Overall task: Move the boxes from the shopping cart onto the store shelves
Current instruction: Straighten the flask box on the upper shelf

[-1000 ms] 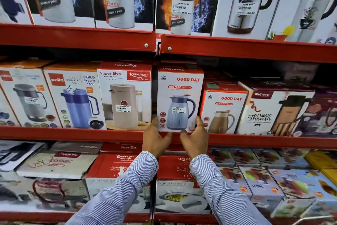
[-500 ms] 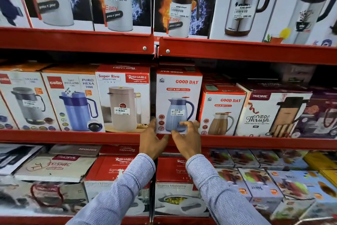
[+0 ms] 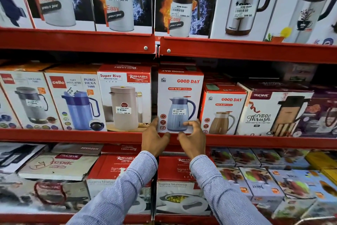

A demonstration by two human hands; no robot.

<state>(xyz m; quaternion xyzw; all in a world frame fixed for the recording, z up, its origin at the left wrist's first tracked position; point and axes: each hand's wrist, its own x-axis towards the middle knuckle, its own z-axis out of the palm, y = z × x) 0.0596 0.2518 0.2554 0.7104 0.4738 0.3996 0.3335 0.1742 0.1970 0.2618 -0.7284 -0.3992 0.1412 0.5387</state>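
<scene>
The tall box [image 3: 180, 100] stands upright, front facing outward, on the shelf [image 3: 73, 136]. Left hand [image 3: 154, 140] touches its lower corner; right hand [image 3: 193, 140], fingers [image 3: 189, 123] spread, grips nothing.

The right hand [image 3: 192, 138] has slid left from the lower right corner of the Good Day Hot N Sip box [image 3: 180, 101]; its curled fingers [image 3: 191, 124] now cross the box's lower front, thumb below the bottom edge.

Red shelf edge [image 3: 73, 136], blue-and-white pinstriped sleeves [image 3: 127, 184], red-and-white box [image 3: 179, 86].
</scene>
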